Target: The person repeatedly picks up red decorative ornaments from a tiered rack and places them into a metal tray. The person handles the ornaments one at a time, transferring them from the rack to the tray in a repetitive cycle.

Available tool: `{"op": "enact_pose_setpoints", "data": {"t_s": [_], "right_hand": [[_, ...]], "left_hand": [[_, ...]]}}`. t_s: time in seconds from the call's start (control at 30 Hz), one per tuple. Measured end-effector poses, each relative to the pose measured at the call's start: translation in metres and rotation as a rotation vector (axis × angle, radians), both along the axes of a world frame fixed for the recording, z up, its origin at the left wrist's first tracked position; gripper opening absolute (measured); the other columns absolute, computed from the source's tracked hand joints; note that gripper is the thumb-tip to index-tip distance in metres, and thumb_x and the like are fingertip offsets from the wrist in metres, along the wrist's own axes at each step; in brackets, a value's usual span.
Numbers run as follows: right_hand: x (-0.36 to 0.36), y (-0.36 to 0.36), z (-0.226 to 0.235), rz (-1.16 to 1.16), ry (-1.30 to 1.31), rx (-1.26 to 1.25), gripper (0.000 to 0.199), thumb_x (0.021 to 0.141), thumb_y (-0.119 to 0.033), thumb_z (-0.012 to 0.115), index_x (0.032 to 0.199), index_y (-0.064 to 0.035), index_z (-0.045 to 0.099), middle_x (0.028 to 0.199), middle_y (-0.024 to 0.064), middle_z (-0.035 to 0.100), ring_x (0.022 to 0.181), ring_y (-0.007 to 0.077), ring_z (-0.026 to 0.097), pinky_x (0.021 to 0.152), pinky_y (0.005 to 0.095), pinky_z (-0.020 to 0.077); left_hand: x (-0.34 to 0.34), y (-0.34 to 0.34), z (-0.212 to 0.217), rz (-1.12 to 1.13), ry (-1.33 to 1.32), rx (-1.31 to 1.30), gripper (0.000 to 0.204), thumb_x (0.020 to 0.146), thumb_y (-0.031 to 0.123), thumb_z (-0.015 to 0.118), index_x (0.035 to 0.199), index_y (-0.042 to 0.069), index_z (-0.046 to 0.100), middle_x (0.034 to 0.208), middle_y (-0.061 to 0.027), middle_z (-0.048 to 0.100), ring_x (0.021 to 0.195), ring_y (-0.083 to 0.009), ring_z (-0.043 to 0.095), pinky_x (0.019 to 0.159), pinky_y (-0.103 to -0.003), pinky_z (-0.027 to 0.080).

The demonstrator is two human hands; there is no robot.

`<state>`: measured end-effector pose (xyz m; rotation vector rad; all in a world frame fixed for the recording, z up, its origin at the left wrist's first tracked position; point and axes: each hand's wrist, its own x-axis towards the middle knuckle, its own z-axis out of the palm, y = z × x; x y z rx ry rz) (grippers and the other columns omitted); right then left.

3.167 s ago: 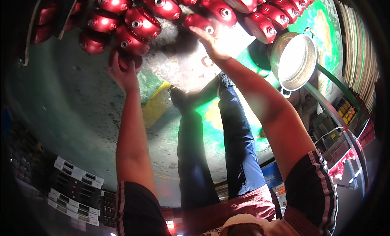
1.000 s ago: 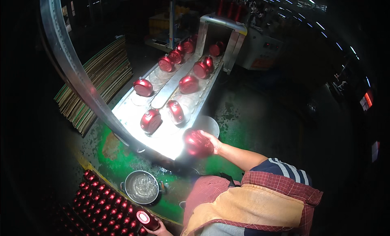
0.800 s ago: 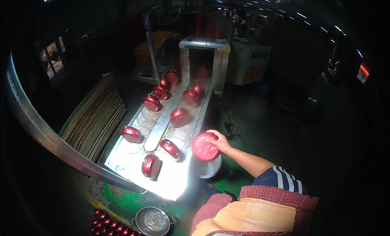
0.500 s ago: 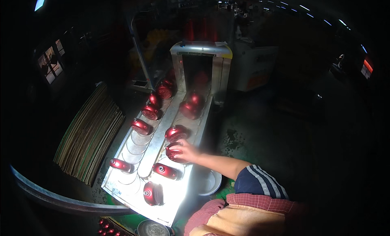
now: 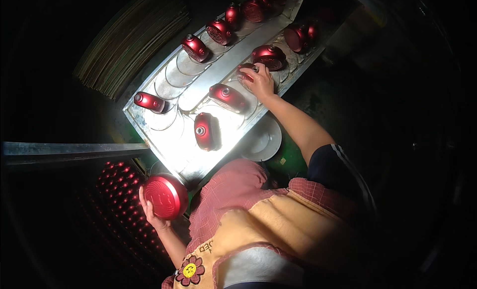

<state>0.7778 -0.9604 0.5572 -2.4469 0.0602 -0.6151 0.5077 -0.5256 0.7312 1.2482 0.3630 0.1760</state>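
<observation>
Left hand (image 5: 155,212): fingers curled round the edge of a round red flask (image 5: 166,196), held upright, flat face to camera, low beside the tray (image 5: 144,124). Right hand (image 5: 259,81): reached out over the tray, fingers closed on a second flask (image 5: 245,72) lying there. Tray: lit metal, two rows of round seats; more red flasks (image 5: 206,131) lie tipped in them.

left hand (image 5: 151,213) low by the hip, fingers curled in a grip; right hand (image 5: 260,80) stretched forward, arm extended, fingers closed.
</observation>
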Motion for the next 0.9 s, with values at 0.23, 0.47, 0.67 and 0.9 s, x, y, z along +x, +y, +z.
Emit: {"op": "enact_pose_setpoints", "data": {"t_s": [0.23,0.47,0.67,0.9], "right_hand": [[0.029,-0.049,0.017,0.009,-0.183,0.0,0.058,0.075,-0.012,0.078,0.131,-0.0219,0.063,0.14,0.0174,0.045,0.126,0.039,0.044,0.108,0.0444,0.0382],[0.037,-0.047,0.004,0.295,0.23,0.202,0.085,0.074,-0.024,0.081,0.147,-0.0121,0.039,0.132,0.017,0.05,0.127,0.0384,0.045,0.107,0.0446,0.0399],[0.063,-0.092,-0.015,0.027,0.186,0.201,0.066,0.072,-0.025,0.083,0.129,-0.0129,0.053,0.119,0.0161,0.055,0.114,0.0381,0.054,0.096,0.0454,0.0469],[0.092,-0.145,-0.017,-0.101,0.347,0.239,0.075,0.072,-0.025,0.082,0.136,-0.0126,0.046,0.129,0.0203,0.05,0.122,0.041,0.048,0.103,0.0457,0.0431]], "left_hand": [[0.067,-0.063,-0.014,0.007,0.067,0.386,0.061,0.087,0.015,0.064,0.142,-0.002,0.047,0.135,-0.0152,0.054,0.122,-0.0257,0.055,0.105,-0.039,0.044],[0.16,-0.161,-0.056,-0.18,0.068,1.034,0.057,0.086,0.012,0.072,0.14,0.013,0.055,0.143,-0.0172,0.048,0.129,-0.0294,0.05,0.109,-0.037,0.038],[0.221,-0.255,-0.083,-0.274,0.197,1.354,0.059,0.085,0.021,0.073,0.139,0.032,0.054,0.155,-0.0205,0.032,0.124,-0.0418,0.051,0.099,-0.045,0.049],[0.239,-0.315,-0.107,-0.454,0.014,1.409,0.048,0.083,0.013,0.071,0.13,0.024,0.064,0.157,-0.0272,0.022,0.136,-0.0477,0.032,0.111,-0.049,0.037]]}}
